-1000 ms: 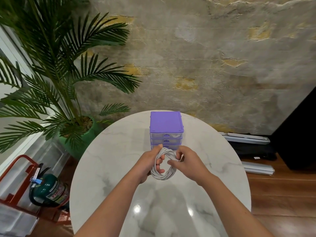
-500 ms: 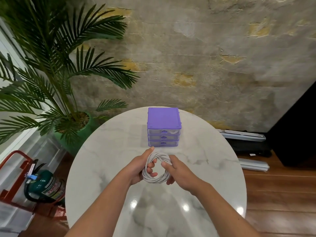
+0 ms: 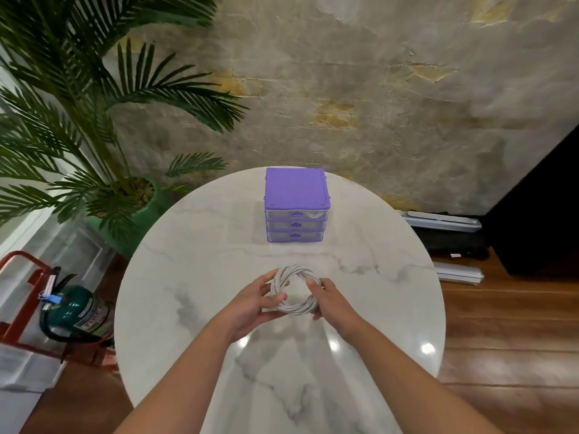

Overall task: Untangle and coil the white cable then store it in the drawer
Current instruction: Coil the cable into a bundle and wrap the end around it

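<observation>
The white cable point(image 3: 294, 272) is wound into a tight round coil, held just above the marble table between both hands. My left hand point(image 3: 255, 303) grips the coil's left side, thumb over the top and fingers under it. My right hand point(image 3: 329, 303) grips the right side the same way. Behind the coil, at the table's far side, stands a small purple drawer unit point(image 3: 296, 191) with three clear drawers, all closed; something white shows inside the top drawer point(image 3: 297, 213).
The round white marble table point(image 3: 188, 277) fills the middle of the view. A potted palm point(image 3: 94, 120) stands at the left, a green fire extinguisher point(image 3: 73, 311) in a red stand below it. Grey boxes lie on the wooden floor at the right.
The coil has been drawn back from the drawer unit toward me and turned flatter, so its ring faces up. Both hands keep hold of it.
</observation>
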`<state>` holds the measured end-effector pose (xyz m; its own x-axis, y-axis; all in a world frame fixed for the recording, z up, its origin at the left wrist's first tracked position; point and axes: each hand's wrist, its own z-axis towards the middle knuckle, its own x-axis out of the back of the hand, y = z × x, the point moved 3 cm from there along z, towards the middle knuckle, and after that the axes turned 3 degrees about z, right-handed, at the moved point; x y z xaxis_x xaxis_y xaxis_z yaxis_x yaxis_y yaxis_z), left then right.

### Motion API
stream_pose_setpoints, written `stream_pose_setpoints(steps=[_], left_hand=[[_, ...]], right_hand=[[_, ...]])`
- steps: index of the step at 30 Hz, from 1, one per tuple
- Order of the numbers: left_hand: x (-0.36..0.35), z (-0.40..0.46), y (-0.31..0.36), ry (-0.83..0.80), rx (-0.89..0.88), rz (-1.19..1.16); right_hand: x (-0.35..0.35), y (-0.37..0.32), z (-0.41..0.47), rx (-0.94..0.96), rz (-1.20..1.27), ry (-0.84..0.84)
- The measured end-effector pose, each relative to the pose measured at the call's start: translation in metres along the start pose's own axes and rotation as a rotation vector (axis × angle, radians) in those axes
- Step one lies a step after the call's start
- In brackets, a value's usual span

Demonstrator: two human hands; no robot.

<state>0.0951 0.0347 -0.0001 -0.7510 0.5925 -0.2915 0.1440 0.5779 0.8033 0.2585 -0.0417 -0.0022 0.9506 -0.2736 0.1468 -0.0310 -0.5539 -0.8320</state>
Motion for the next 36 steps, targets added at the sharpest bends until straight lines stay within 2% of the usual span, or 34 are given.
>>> stream_pose_setpoints(steps=[7, 11, 19, 24, 28, 31, 36], left_hand=[[0.004, 0.004, -0.026, 0.179, -0.086, 0.192], [0.0, 0.008, -0.05, 0.216, -0.142, 0.323], [0.007, 0.019, -0.094, 0.306, -0.139, 0.624], [-0.007, 0.009, -0.088, 0.376, -0.201, 0.612], [-0.006, 0.007, -0.096, 0.453, -0.203, 0.572], [-0.012, 0.004, -0.098, 0.525, -0.224, 0.497], [-0.016, 0.006, -0.104, 0.556, -0.215, 0.547]], right_hand=[[-0.007, 0.031, 0.009, 0.001, 0.154, -0.086], [-0.005, 0.053, 0.012, -0.035, 0.197, 0.003], [0.0, 0.083, 0.02, -0.057, 0.095, -0.021], [0.006, 0.076, 0.019, 0.088, -0.15, -0.007], [0.014, 0.079, 0.014, 0.058, -0.06, 0.011], [0.014, 0.079, 0.014, 0.127, -0.103, -0.015], [0.016, 0.076, 0.011, 0.163, -0.152, -0.065]])
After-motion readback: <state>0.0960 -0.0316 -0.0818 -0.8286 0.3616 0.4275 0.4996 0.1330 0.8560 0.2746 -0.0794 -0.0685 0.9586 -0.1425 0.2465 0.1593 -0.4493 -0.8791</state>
